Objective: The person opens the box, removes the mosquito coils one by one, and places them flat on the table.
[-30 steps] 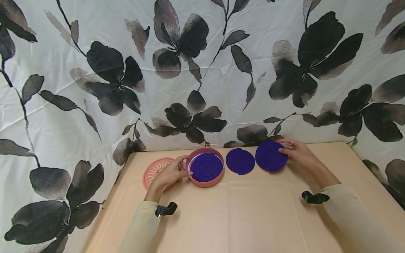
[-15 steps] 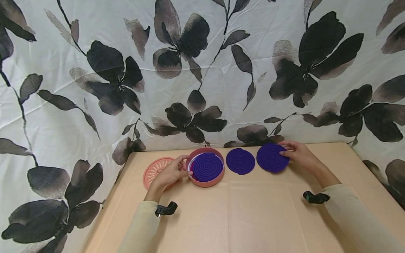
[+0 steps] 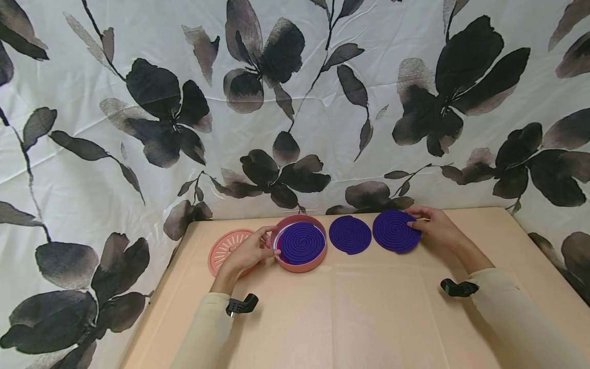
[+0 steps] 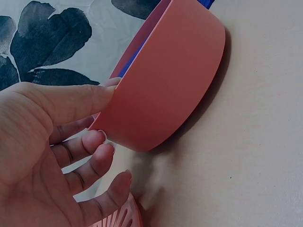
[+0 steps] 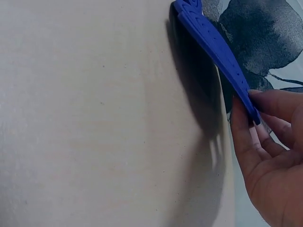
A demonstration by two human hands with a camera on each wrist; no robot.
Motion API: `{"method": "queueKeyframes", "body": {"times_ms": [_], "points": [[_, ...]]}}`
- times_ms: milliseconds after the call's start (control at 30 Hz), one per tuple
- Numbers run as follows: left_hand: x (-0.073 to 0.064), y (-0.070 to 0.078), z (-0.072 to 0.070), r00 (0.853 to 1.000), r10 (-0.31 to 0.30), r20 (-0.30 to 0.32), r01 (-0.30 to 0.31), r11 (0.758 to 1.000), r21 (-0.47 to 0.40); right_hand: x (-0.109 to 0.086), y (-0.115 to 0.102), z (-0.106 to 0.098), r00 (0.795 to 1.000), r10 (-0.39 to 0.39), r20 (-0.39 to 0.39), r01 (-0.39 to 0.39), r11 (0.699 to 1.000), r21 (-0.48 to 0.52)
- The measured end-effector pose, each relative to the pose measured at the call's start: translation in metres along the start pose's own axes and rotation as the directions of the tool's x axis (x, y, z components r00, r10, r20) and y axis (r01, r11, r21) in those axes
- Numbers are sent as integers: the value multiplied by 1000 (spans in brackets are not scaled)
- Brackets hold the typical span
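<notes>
Since the rightmost purple disc [image 3: 395,231] has barely shifted, handling looks paused | left hand [image 3: 246,252] pinches pink dish [image 4: 163,80] rim, other fingers [image 4: 96,166] loose | right hand [image 3: 435,225] pinches disc edge

Showed, in the head view, bright, diffuse light, with a faint sheen on the table [image 3: 369,318] and soft shadows along the inner sides of both sleeves [image 3: 516,312]; stretched somewhat toward the frame edges. Appeared dimmer and more muted in the left wrist view, with a dark shadow under the pink holder [image 4: 170,66] and a blurrier one beside the left hand [image 4: 38,151]. Looked dim in the right wrist view, with long, soft-edged shadows from the blue disc [image 5: 222,54] and right hand [image 5: 279,177], and paler glare at far left.
</notes>
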State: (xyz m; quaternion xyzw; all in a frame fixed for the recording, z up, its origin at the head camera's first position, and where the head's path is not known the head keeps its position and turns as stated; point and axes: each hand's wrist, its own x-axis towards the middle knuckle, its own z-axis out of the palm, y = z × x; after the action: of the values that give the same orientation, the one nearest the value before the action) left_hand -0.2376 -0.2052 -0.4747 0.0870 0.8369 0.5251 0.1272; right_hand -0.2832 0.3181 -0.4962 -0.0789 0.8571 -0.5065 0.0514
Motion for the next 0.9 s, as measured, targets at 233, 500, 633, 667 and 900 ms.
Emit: {"method": "queueKeyframes", "body": {"times_ms": [233,500,633,667,900], "points": [[1,2,0,1000,-3,1,3,1000,13,1,-1,2,1000,15,-10,-16,999,-35],[3,0,-1,1000,8,6,-8,1000,12,1,-2,3,1000,19,-8,-19,999,-49],[1,0,1,1000,16,-11,-15,999,29,1,-3,4,1000,24,-6,-24,999,-37],[1,0,1,1000,16,-13,-16,999,32,1,-3,3,1000,21,-6,-22,999,-39],[0,1,1,1000,10,-12,-9,999,35,1,-2,2,1000,19,-9,-20,999,-50]]}}
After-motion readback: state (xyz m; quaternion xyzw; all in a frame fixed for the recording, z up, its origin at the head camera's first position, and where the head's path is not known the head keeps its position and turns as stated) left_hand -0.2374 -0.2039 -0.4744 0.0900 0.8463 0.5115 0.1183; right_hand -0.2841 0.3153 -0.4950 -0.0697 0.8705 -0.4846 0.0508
